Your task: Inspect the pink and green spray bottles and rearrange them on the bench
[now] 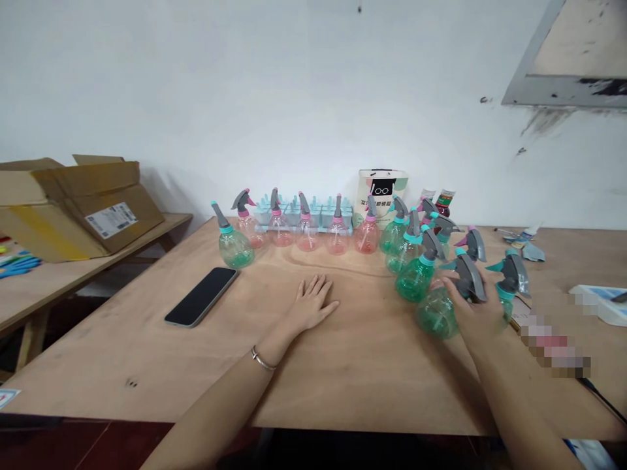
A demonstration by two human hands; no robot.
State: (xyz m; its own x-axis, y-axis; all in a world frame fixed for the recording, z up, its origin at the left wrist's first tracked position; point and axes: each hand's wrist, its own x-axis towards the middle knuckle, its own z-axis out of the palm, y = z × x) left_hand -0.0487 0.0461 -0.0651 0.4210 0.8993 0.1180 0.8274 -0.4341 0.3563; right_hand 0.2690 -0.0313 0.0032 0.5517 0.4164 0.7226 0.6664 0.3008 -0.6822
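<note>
My left hand (311,305) lies flat on the wooden table, fingers spread, holding nothing. At the right, my right hand (473,310) is closed round the neck of a green spray bottle (437,313) with a grey trigger head, which leans to the left. Just beyond it stands a darker green spray bottle (414,281). Several pink spray bottles (307,238) form a row at the back, and one green spray bottle (236,249) ends the row at the left. Another grey-headed spray bottle (512,277) is partly hidden behind my right hand.
A black phone (203,297) lies left of my left hand. Behind the row are pale blue moulds (304,210) and a paper bag (383,186). A cardboard box (98,209) sits on a side bench. A white tray (600,303) lies far right.
</note>
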